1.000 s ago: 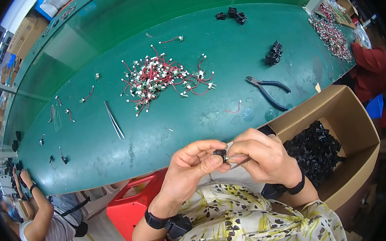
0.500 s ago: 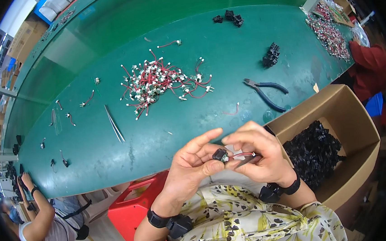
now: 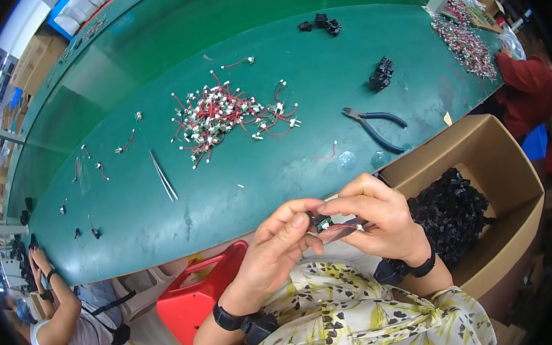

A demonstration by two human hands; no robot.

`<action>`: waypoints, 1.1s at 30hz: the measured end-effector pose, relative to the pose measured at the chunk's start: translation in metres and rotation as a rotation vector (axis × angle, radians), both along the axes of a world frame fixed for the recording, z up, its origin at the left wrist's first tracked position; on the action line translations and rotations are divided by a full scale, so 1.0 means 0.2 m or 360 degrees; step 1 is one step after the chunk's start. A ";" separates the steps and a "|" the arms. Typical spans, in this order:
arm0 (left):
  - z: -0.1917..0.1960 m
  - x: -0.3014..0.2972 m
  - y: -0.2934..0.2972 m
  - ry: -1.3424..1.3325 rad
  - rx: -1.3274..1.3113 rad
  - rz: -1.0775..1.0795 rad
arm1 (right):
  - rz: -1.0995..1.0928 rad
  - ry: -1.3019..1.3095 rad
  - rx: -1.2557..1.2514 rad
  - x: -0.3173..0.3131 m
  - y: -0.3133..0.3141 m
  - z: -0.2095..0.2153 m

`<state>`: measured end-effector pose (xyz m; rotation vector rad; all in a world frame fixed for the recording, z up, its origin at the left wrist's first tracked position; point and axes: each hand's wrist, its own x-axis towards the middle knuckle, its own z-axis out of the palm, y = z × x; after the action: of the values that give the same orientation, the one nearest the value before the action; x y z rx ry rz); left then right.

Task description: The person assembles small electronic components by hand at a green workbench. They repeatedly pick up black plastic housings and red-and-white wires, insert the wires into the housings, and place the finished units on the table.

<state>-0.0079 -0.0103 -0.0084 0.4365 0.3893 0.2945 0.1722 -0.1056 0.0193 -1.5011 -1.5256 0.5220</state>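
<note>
My left hand (image 3: 275, 239) pinches a small black plastic housing (image 3: 314, 219) between thumb and forefinger, above the table's near edge. A small green circuit board (image 3: 323, 224) with a white connector sits at the housing's right side, and a red wire (image 3: 345, 226) trails from it. My right hand (image 3: 378, 216) is closed around a thin, dark, pointed metal tool (image 3: 342, 233), perhaps tweezers; its exact kind is partly hidden. The right fingertips meet the left ones at the housing. Both hands cover much of the part.
On the green table (image 3: 258, 193) lie a heap of red-wired connectors (image 3: 213, 119), metal tweezers (image 3: 163, 175), cutting pliers (image 3: 376, 125) and black part clusters (image 3: 382, 73). A cardboard box (image 3: 513, 218) of black pieces stands at right, a red stool (image 3: 198, 295) below. Two other people work nearby.
The housing has turned between my fingers, its board now facing right. My left thumb has risen onto it, and the right forefinger has come down to meet the left fingertips.
</note>
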 end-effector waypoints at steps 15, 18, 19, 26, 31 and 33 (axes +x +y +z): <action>-0.03 0.00 -0.02 0.0243 0.0418 -0.0007 | 0.0056 0.0280 -0.0199 -0.02 -0.02 -0.03; -0.04 0.00 -0.02 0.0234 0.0490 -0.0026 | -0.0052 0.0480 -0.0377 -0.02 -0.03 0.03; -0.05 -0.01 -0.02 0.0231 0.0525 -0.0052 | -0.0105 0.0572 -0.0452 -0.02 -0.03 0.05; -0.09 -0.01 -0.03 0.0206 0.0651 0.0149 | -0.0039 -0.0211 -0.0047 -0.01 -0.10 -0.02; -0.08 0.01 -0.03 0.0200 0.0806 0.0203 | -0.0118 -0.0317 -0.0040 -0.03 -0.10 -0.01; -0.09 0.00 -0.02 0.0078 0.0815 0.0166 | -0.0124 -0.0323 -0.0027 -0.03 -0.09 -0.01</action>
<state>-0.0080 -0.0136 -0.0259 0.9284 0.3837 0.4886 0.1666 -0.1244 0.0166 -1.6604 -1.6122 0.3464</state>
